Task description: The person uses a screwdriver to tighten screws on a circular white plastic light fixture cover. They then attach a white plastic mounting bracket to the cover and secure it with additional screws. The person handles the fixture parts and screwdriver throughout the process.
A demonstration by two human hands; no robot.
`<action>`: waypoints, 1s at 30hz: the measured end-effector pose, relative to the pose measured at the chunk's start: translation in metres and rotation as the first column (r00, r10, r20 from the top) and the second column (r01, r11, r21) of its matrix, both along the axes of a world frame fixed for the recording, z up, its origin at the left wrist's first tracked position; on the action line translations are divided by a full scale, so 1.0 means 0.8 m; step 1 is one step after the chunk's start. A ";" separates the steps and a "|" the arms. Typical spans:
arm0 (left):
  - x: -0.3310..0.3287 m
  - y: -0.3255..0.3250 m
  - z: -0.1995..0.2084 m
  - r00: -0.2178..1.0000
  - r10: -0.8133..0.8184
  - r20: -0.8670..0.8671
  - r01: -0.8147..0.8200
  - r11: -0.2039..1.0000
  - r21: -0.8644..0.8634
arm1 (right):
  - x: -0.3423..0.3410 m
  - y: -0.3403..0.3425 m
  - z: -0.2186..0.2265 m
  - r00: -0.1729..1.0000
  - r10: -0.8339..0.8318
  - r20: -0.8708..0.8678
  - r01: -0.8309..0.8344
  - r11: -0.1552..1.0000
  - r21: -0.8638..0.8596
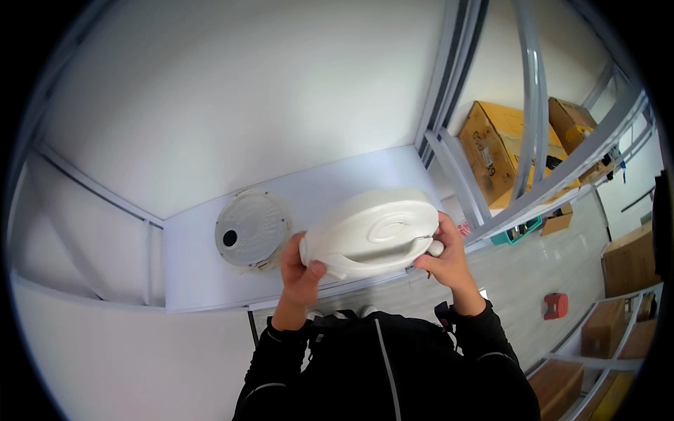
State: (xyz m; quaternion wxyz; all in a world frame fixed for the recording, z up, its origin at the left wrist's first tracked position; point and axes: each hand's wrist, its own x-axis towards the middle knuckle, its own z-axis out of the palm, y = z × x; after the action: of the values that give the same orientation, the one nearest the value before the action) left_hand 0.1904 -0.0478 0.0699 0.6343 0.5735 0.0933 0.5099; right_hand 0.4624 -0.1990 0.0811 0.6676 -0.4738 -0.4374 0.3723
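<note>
- Big yellow-brown carton [504, 146], beyond the desk's [191, 252] right edge: bold dark characters [479, 137] and a small pale label [487, 157] on its side.
- Pale packaging [451, 208], near the desk's right front corner: pinkish-red marks [463, 229], too small to read.

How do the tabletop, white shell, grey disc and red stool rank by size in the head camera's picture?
Largest to smallest, as they look:
1. tabletop
2. white shell
3. grey disc
4. red stool
The stool is far off on the floor, so its true rank is unsure.
</note>
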 end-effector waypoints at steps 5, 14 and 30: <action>0.014 0.031 -0.022 0.998 -0.030 -0.061 0.026 0.998 -0.056 | 0.003 -0.004 0.011 0.987 -0.087 0.133 0.081 0.995 0.050; 0.044 0.023 -0.029 0.982 0.041 -0.182 -0.025 0.996 0.088 | -0.020 0.001 0.035 0.940 -0.214 0.265 0.210 0.977 0.043; 0.047 0.022 -0.051 0.974 0.104 -0.203 -0.101 0.995 0.027 | -0.021 0.011 0.046 0.791 -0.264 0.552 0.310 0.951 0.010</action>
State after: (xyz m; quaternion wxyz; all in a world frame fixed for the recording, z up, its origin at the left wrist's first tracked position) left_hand 0.2284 -0.0301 0.0290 0.5896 0.6222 0.1831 0.4813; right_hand 0.4455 -0.1900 0.1180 0.5437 -0.6477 -0.5168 0.1333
